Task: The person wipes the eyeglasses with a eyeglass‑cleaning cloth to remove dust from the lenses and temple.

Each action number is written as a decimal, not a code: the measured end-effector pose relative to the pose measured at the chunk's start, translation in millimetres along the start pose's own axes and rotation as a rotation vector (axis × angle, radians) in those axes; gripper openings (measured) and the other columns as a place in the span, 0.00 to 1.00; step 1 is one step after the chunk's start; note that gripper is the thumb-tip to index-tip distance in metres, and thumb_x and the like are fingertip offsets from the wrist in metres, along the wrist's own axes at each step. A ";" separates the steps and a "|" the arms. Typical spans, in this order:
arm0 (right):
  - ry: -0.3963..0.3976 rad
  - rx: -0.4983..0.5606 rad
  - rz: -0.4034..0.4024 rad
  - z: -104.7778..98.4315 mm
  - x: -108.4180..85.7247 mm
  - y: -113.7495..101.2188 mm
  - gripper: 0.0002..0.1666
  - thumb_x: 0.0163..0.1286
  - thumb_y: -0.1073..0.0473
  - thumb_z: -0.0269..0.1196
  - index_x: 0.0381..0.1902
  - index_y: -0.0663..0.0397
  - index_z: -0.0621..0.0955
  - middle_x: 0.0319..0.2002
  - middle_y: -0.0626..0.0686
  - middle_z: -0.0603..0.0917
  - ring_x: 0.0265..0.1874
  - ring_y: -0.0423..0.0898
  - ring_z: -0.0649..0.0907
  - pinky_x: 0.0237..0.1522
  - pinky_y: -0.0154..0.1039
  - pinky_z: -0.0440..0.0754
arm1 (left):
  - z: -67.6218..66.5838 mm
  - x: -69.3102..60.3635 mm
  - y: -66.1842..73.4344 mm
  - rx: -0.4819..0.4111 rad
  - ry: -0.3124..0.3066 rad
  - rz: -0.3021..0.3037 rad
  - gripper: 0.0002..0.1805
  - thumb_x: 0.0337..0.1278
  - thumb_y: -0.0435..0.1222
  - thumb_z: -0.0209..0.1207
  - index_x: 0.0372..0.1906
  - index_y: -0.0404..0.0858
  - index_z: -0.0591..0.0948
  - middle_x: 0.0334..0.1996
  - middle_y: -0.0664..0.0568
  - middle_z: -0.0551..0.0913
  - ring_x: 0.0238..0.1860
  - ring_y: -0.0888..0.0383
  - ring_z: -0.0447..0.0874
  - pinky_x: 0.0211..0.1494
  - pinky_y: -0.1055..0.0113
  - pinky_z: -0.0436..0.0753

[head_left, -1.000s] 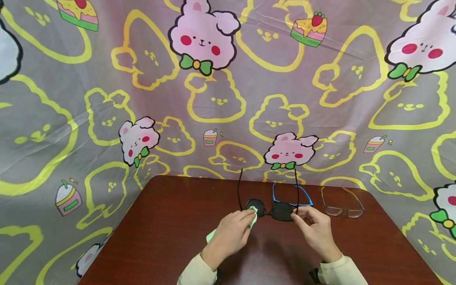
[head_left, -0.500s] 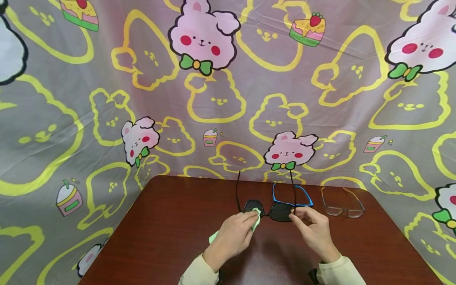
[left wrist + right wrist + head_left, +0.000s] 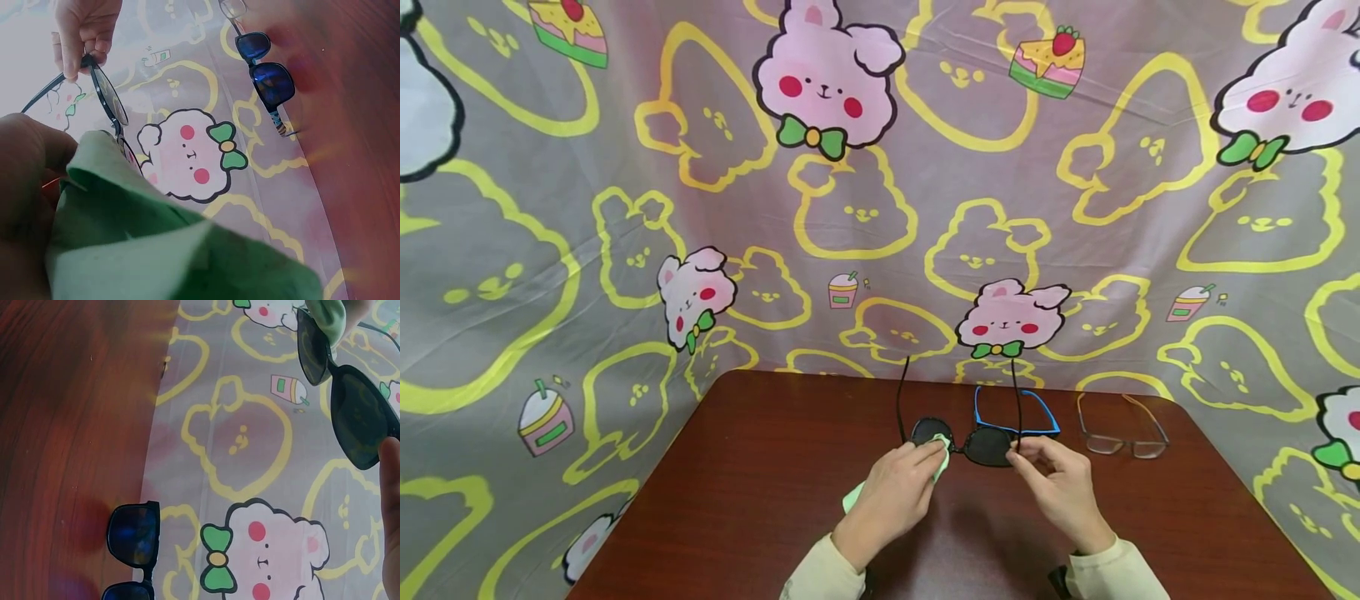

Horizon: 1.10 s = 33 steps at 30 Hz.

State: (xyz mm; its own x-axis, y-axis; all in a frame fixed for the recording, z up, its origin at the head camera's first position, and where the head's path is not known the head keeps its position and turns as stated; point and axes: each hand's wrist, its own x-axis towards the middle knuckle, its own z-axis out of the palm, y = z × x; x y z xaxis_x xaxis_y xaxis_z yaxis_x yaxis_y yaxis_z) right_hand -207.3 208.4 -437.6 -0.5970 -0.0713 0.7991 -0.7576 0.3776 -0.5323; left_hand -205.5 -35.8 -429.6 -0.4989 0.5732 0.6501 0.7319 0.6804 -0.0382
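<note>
Black-framed sunglasses with dark lenses are held up above the table, their temples unfolded and pointing away from me. My right hand pinches them by the right end of the frame, near the hinge. In my left hand a pale green cloth is pinched and pressed against the left lens, covering part of it. The cloth's loose end hangs below that hand, and in the left wrist view its folds fill the lower part. The right wrist view shows the right thumb at the frame's edge.
Blue-framed sunglasses with dark bluish lenses lie on the brown table behind the held pair. Clear-lensed glasses with open temples rest to their right. A patterned cloth backdrop rises behind the table and along its sides.
The held sunglasses and my right hand have shifted slightly left. My left hand, with the green cloth, has moved a little right across the left lens.
</note>
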 end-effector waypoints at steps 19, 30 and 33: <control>0.004 -0.110 -0.062 2.3 4.9 -14.1 0.18 0.40 0.83 0.69 0.29 0.63 0.83 0.25 0.55 0.84 0.24 0.36 0.82 0.25 0.23 0.73 | 5.0 3.5 4.0 0.067 0.012 -0.041 0.14 0.50 0.33 0.63 0.45 0.43 0.85 0.48 0.56 0.82 0.35 0.58 0.77 0.31 0.70 0.74; -0.026 -0.100 -0.131 2.1 11.6 -30.7 0.19 0.37 0.85 0.68 0.28 0.65 0.82 0.24 0.56 0.83 0.23 0.42 0.82 0.26 0.25 0.75 | 5.4 5.1 4.7 0.100 -0.035 -0.071 0.14 0.52 0.34 0.62 0.46 0.42 0.85 0.49 0.55 0.83 0.35 0.58 0.77 0.31 0.71 0.74; -0.022 -0.107 -0.133 2.1 12.1 -32.7 0.19 0.37 0.85 0.68 0.27 0.66 0.82 0.24 0.56 0.83 0.22 0.42 0.81 0.26 0.25 0.75 | 4.9 5.2 6.1 0.091 -0.051 -0.082 0.15 0.51 0.34 0.62 0.47 0.41 0.84 0.50 0.54 0.82 0.36 0.58 0.77 0.33 0.71 0.75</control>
State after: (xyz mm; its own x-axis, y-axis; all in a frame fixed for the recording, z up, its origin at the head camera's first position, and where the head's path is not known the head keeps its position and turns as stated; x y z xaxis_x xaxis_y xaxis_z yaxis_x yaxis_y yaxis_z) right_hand -190.3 193.2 -411.1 -0.4998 -0.1472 0.8535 -0.7987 0.4597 -0.3884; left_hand -205.9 -26.5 -430.2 -0.5797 0.5352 0.6144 0.6439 0.7630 -0.0571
